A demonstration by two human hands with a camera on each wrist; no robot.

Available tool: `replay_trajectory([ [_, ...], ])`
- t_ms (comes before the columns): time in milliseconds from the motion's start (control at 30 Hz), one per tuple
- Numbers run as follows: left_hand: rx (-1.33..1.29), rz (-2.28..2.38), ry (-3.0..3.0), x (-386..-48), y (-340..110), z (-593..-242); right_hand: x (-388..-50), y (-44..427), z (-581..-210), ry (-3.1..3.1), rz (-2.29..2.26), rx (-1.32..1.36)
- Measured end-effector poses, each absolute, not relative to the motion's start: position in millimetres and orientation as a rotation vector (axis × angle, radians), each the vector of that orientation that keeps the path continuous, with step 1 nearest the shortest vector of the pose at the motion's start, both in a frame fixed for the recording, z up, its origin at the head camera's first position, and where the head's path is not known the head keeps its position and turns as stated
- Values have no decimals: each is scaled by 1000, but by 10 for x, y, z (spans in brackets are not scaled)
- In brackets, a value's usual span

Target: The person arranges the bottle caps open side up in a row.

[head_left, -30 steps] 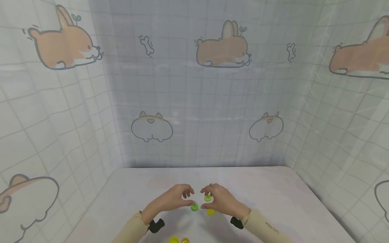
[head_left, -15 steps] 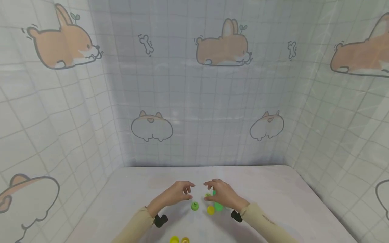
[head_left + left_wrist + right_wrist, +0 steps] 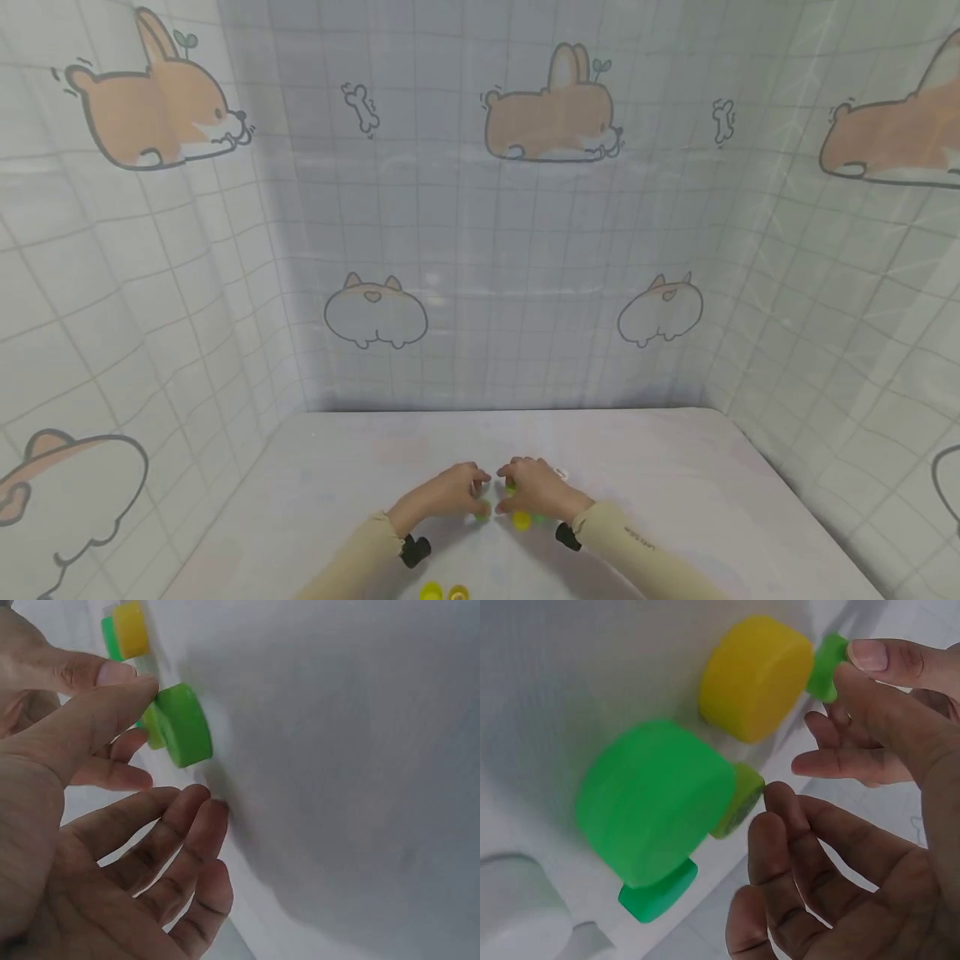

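In the head view, my left hand (image 3: pixel 450 490) is low over the table, its thumb tip at a green bottle cap (image 3: pixel 187 726). Its fingers are spread loosely apart, the cap lying just beyond them in the left wrist view. Facing it, my right hand (image 3: pixel 542 490) bends loosely over a small yellow-green cap (image 3: pixel 739 801), whose side shows past the fingertips in the right wrist view. Neither hand visibly grips anything. Close to the right hand stand a yellow cap (image 3: pixel 756 679) and a larger bright green cap (image 3: pixel 652 802).
A darker green cap (image 3: pixel 658 891) and a white cap (image 3: pixel 521 907) lie further along the table. Two yellow caps (image 3: pixel 431 592) (image 3: pixel 458 592) sit at the near edge of the head view. A patterned curtain (image 3: pixel 495 225) encloses the white table (image 3: pixel 360 450).
Both hands first rose a little off the caps with fingers apart, then came down again closer together. The left hand moved right, over the green cap. The caps stay about where they were.
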State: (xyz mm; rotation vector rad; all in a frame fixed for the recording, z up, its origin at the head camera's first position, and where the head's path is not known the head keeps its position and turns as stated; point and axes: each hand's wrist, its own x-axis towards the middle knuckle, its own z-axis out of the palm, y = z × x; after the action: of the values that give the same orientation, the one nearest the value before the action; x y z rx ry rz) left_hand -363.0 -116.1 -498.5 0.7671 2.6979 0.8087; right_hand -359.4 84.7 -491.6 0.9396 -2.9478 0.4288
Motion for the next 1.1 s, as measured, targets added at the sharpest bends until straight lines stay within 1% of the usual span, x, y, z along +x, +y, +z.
replay_trajectory([
  [333,751,785,2708,-3562,-1171,-4989,-3607,758,-5080,-2905,464,1025],
  [567,737,939,2650,-3533,-1209,-4974,-3640,723,-5158,-2840,554,1075],
  [1100,762,1037,2635,-3548,-1236,-5005,-3659,719,-5200,-2798,689,1141],
])
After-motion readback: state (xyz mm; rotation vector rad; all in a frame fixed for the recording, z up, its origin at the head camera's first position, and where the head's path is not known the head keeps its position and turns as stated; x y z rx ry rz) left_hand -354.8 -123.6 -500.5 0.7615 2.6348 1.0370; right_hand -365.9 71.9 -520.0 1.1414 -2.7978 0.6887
